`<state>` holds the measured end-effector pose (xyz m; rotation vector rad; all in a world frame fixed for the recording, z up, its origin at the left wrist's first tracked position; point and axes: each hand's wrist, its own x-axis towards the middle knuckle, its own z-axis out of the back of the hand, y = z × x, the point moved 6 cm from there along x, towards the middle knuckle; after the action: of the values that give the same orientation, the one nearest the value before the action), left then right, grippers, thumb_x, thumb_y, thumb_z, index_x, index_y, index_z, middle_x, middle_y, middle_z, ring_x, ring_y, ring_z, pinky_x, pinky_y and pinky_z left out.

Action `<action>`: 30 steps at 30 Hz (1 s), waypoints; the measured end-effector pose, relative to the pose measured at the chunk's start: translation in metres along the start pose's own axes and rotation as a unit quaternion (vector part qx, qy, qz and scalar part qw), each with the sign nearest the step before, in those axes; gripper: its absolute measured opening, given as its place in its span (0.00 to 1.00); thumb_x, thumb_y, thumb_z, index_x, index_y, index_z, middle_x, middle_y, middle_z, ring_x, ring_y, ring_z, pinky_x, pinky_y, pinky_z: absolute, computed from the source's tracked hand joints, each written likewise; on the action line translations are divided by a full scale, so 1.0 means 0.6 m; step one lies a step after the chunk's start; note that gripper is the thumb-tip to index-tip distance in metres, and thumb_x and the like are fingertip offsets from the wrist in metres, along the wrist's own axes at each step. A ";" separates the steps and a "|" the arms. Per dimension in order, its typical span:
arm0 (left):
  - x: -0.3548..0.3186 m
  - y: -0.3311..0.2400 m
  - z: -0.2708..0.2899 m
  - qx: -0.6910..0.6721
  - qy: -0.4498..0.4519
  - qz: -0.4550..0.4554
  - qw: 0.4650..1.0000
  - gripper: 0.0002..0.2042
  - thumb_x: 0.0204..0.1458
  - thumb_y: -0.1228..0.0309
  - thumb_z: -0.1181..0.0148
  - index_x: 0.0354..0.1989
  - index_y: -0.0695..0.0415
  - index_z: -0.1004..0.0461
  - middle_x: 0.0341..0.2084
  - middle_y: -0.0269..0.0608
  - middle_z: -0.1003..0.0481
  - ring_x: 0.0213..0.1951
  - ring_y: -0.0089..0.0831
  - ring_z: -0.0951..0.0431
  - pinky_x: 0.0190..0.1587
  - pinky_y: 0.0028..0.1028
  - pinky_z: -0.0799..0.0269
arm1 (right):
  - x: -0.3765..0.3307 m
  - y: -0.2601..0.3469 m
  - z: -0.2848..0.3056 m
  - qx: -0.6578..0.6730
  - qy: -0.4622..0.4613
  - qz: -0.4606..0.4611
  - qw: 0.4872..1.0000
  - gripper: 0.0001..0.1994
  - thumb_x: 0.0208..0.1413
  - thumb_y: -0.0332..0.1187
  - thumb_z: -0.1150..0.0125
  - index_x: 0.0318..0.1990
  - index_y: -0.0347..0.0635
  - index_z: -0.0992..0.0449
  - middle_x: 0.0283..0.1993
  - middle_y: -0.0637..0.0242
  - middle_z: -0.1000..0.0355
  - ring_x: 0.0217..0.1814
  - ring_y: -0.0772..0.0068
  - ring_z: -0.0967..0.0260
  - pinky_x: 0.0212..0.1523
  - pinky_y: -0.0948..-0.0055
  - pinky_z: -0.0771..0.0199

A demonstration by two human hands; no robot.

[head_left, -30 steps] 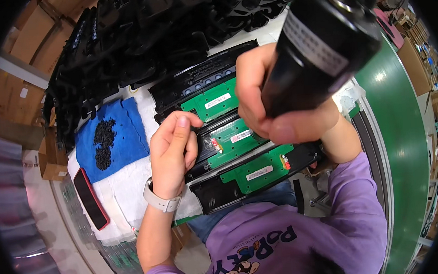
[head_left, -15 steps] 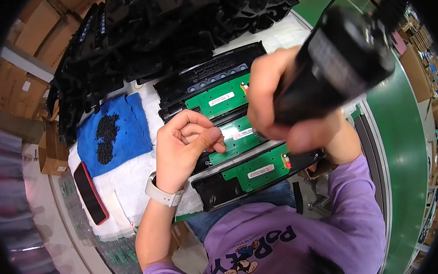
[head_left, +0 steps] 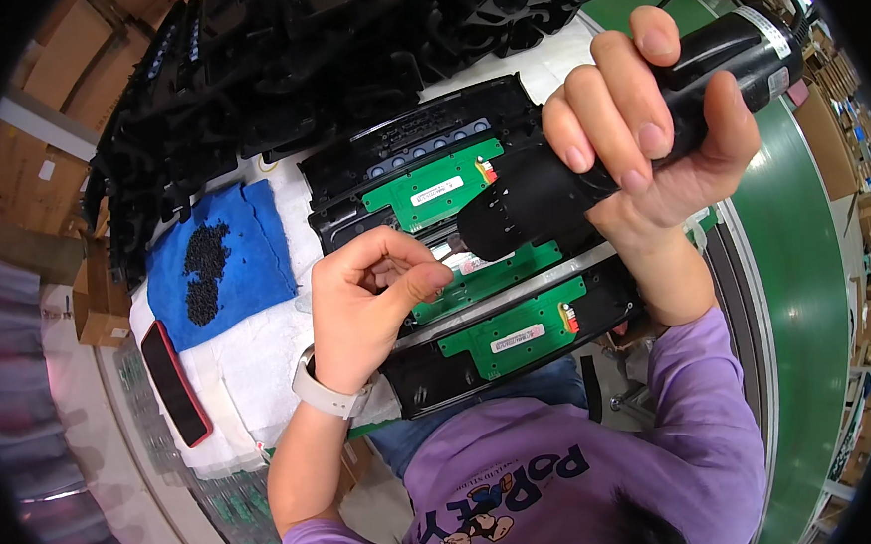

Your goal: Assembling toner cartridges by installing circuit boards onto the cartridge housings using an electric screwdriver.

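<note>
In the upper right, the right hand (head_left: 636, 130) grips one black power screwdriver (head_left: 521, 207), its tip over the middle of three green circuit boards (head_left: 519, 337) in black housings at centre. The left hand (head_left: 362, 296), centre, pinches thumb and forefinger together beside that tip; whether it holds anything, I cannot tell. Two red-and-white connectors (head_left: 570, 317) show, on the top and bottom boards. At left, one blue cloth (head_left: 267, 282) bears black bits (head_left: 203, 296) too small to count; below it lies one phone (head_left: 176, 388)
</note>
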<state>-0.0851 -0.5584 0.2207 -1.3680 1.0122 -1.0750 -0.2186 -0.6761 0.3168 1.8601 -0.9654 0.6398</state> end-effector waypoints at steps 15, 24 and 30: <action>-0.003 -0.035 -0.040 0.394 0.109 -0.246 0.879 0.21 0.34 0.65 0.32 0.37 0.61 0.31 0.41 0.45 0.31 0.47 0.45 0.32 0.46 0.35 0.35 | -0.005 -0.004 -0.029 -0.109 0.009 -0.189 0.976 0.19 0.42 0.33 0.32 0.37 0.37 0.37 0.21 0.69 0.34 0.16 0.77 0.37 0.16 0.80 0.39; -0.005 -0.019 -0.043 0.406 0.129 -0.237 0.873 0.17 0.36 0.68 0.34 0.34 0.62 0.31 0.41 0.46 0.31 0.47 0.43 0.31 0.47 0.35 0.36 | -0.013 -0.043 -0.043 -0.191 0.042 -0.182 0.964 0.19 0.36 0.37 0.26 0.26 0.35 0.33 0.13 0.68 0.38 0.10 0.80 0.43 0.10 0.82 0.46; -0.008 -0.011 -0.041 0.396 0.129 -0.250 0.874 0.15 0.37 0.68 0.35 0.32 0.61 0.30 0.40 0.43 0.31 0.48 0.42 0.32 0.47 0.35 0.36 | -0.009 -0.046 -0.057 -0.163 0.146 -0.194 0.957 0.18 0.34 0.37 0.26 0.17 0.34 0.31 0.09 0.64 0.38 0.07 0.73 0.42 0.07 0.80 0.44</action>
<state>-0.1102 -0.5588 0.2277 -0.8085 0.2828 -1.8401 -0.1998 -0.6358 0.3146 1.5468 -0.4606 0.4649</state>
